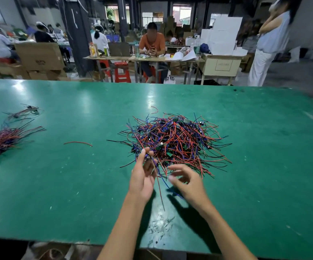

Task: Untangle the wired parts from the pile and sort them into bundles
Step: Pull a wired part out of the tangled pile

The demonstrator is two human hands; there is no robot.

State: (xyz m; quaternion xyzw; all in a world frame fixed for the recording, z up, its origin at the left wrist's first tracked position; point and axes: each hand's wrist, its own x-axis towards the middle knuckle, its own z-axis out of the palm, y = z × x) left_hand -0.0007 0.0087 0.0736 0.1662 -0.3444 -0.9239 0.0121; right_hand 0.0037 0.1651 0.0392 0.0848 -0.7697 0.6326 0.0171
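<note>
A tangled pile of red, blue and black wired parts (176,141) with small green boards lies mid-table on the green table (77,184). My left hand (142,177) sits at the pile's near left edge and pinches a few wires (158,186) that hang down toward me. My right hand (187,182) hovers just right of it at the pile's near edge, blurred, fingers loosely curled; I cannot tell whether it holds a wire. A sorted bundle (3,139) lies at the far left, with a smaller bundle (24,111) behind it.
A single red wire (78,143) lies loose between the bundle and the pile. Beyond the table's far edge stand other work tables, red stools (122,72), cardboard boxes and several people. The near table edge runs just below my forearms.
</note>
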